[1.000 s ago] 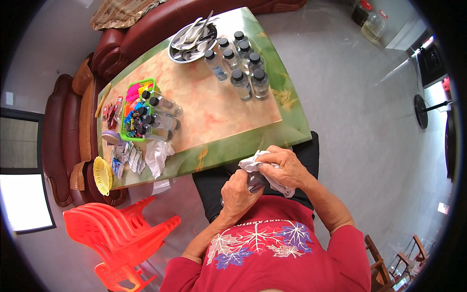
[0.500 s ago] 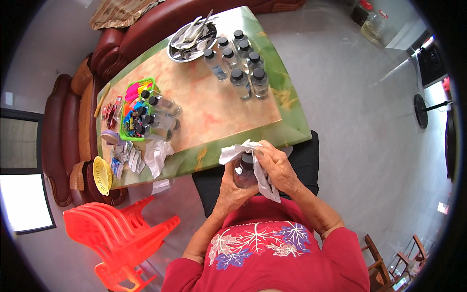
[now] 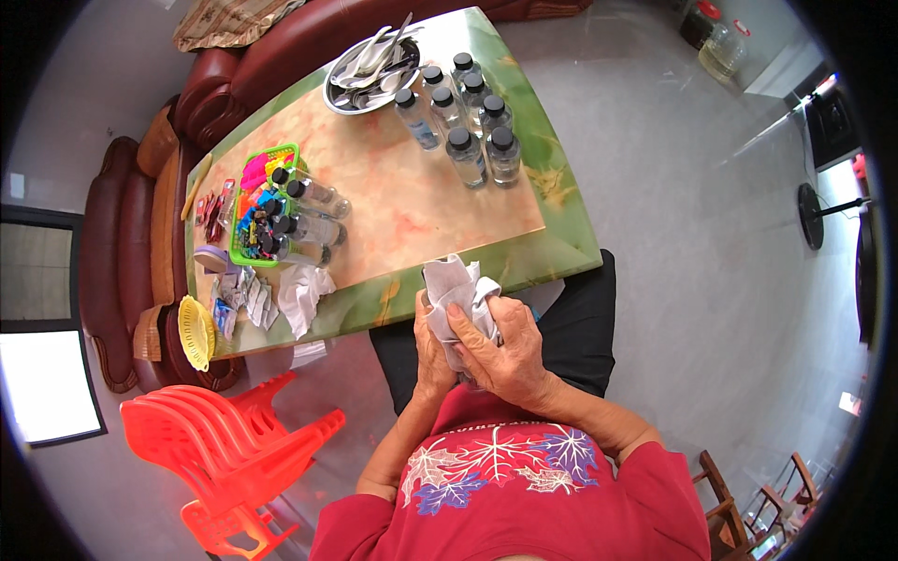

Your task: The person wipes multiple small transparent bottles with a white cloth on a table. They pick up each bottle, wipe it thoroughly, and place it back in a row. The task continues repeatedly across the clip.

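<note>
My left hand (image 3: pixel 432 353) is wrapped round a clear bottle, now almost wholly hidden by the cloth and my fingers. A white cloth (image 3: pixel 455 285) drapes over the bottle, and my right hand (image 3: pixel 510 353) presses it against the side with closed fingers. Both hands are above my lap, at the near edge of the table (image 3: pixel 421 220). Standing together at the table's far right are several clear bottles with black caps (image 3: pixel 466 159). More capped bottles (image 3: pixel 318 198) lie tilted against a green basket (image 3: pixel 267 157) of colourful small items on the left.
A metal bowl (image 3: pixel 329 95) of spoons and utensils stands at the table's back. Crumpled white cloth (image 3: pixel 304 294), small packets (image 3: pixel 257 304) and a yellow basket (image 3: pixel 195 335) lie along the left edge. Red plastic chairs (image 3: pixel 206 439) stand left; a brown sofa (image 3: pixel 271 56) lies beyond.
The bottle has been tilted, and the cloth now covers its cap and side. My right hand has moved left and down, closer to my left hand.
</note>
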Demonstrator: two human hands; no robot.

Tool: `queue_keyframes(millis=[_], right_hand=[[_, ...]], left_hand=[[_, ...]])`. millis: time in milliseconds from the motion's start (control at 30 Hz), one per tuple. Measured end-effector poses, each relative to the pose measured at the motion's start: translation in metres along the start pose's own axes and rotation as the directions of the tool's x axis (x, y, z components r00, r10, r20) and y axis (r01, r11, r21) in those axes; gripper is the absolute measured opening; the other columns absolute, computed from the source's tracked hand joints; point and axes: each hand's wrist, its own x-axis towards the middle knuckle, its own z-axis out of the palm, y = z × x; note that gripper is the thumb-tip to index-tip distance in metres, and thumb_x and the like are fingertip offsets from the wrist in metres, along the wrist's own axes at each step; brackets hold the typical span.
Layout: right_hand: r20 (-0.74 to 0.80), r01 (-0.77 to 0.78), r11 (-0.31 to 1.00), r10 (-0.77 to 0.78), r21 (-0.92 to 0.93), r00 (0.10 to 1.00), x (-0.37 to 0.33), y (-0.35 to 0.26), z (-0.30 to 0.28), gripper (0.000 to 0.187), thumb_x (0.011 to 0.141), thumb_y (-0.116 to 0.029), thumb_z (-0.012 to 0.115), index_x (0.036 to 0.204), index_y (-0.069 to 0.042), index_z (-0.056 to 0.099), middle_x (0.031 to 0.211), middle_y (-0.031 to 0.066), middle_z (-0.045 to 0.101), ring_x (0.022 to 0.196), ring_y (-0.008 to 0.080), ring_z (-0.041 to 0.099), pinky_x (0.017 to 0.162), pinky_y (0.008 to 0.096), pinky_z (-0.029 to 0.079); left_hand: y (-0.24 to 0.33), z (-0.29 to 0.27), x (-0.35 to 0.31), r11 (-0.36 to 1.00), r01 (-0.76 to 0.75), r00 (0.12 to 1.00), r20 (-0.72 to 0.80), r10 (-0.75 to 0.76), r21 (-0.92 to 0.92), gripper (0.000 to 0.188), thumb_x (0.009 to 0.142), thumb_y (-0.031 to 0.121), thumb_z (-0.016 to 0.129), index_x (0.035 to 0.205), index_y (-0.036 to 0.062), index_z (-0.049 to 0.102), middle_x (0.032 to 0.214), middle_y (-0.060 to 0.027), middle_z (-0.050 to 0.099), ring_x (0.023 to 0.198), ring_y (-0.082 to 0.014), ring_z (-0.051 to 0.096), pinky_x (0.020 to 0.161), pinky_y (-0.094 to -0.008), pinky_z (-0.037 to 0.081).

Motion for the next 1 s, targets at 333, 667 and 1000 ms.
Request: queue_keyframes(millis=[333,667,1000], right_hand=[[0.674,-0.735,0.211,0.298,0.644,0.676,0.039,0.051,-0.009,0.018,0.087,-0.011,0.048,0.098,-0.002,0.059,0.085,-0.0003,0.059,0.08,0.0078,0.052,0.073,0.0242,0.044],[0.745,-0.689,0.416,0.04,0.594,0.666,0.042,0.071,-0.005,0.027,0.085,-0.009,0.046,0.107,0.0,0.058,0.096,0.007,0.055,0.09,0.0158,0.052,0.083,0.0278,0.041],[0.219,-0.128,0.99,0.113,0.055,0.969,0.009,0.023,0.018,0.048,0.08,-0.021,0.059,0.123,-0.003,0.049,0.097,0.0159,0.05,0.086,0.0312,0.05,0.071,0.0388,0.045]], left_hand=[[0.007,0.009,-0.011,0.964,-0.024,0.987,0.148,0.065,-0.263,0.078,0.072,0.045,0.073,0.122,-0.0006,0.035,0.101,-0.0066,0.056,0.092,-0.0146,0.057,0.082,-0.0281,0.047],[-0.018,-0.015,-0.016,0.758,0.482,0.781,0.609,-0.143,-0.44,0.088,0.069,0.069,0.059,0.118,-0.0018,0.041,0.087,-0.0165,0.06,0.066,-0.0234,0.063,0.056,-0.0329,0.053],[-0.016,0.003,0.01,0.961,-0.027,0.979,-0.2,-0.03,-0.275,0.049,0.086,0.046,0.056,0.11,0.0035,0.047,0.098,-0.0033,0.053,0.087,-0.0111,0.05,0.078,-0.0271,0.043]])
